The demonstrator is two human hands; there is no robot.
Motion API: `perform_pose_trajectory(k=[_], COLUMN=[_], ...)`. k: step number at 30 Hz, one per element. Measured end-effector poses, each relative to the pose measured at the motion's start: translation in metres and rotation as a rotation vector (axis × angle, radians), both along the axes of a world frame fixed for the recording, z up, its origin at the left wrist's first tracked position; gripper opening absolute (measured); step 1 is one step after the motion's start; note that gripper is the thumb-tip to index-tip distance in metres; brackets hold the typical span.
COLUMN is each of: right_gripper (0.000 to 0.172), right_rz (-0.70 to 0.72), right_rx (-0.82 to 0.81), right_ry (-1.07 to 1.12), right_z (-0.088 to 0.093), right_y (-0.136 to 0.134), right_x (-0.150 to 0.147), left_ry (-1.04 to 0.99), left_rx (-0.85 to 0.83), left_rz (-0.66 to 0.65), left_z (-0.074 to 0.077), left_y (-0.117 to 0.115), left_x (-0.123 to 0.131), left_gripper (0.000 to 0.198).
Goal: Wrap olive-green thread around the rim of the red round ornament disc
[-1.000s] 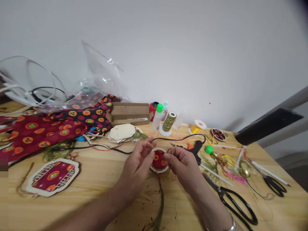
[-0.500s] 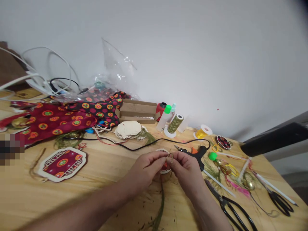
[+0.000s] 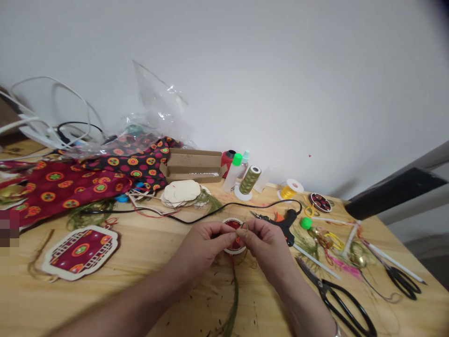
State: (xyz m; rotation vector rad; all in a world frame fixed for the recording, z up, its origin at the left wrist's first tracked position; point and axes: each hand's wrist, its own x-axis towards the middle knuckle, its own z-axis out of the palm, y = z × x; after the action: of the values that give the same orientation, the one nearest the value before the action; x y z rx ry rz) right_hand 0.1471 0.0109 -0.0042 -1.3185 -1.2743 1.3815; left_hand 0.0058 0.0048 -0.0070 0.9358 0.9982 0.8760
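Note:
My left hand (image 3: 206,243) and my right hand (image 3: 266,243) meet over a small round red ornament (image 3: 235,236) with a pale rim, lying on the wooden table (image 3: 147,262). Both hands pinch a thin olive-brown cord loop (image 3: 242,228) just above it. A green tassel (image 3: 233,299) trails from the ornament toward me. The fingers hide most of the ornament.
A black glue gun (image 3: 286,222) and its cable lie right of the hands. Black scissors (image 3: 336,299) sit at the right, a second pair (image 3: 400,276) farther right. Thread spools (image 3: 249,180), glue bottles, a cardboard box (image 3: 192,166), patterned red fabric (image 3: 70,187) and a flat red ornament (image 3: 79,250) lie around.
Both hands moved from holding the ornament's sides to pinching the cord above it. The view shifted slightly.

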Motion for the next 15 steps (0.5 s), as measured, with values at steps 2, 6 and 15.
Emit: perform_pose_trajectory(k=[2, 6, 15], right_gripper=[0.015, 0.014, 0.017], right_rz=[-0.001, -0.013, -0.013], right_rx=[0.001, -0.028, -0.088], right_ry=[0.019, 0.051, 0.138], right_z=[0.0013, 0.0036, 0.0099], right_y=[0.0000, -0.0004, -0.0010], right_x=[-0.0008, -0.0012, -0.0008], left_ry=[-0.050, -0.094, -0.112], left_rx=[-0.054, -0.112, -0.190], left_rz=[0.002, 0.008, -0.021], left_z=[-0.0012, -0.0007, 0.0006], left_y=[0.0004, 0.0014, 0.0035], left_x=[0.0001, -0.0005, -0.0010], left_gripper=[0.014, 0.012, 0.012])
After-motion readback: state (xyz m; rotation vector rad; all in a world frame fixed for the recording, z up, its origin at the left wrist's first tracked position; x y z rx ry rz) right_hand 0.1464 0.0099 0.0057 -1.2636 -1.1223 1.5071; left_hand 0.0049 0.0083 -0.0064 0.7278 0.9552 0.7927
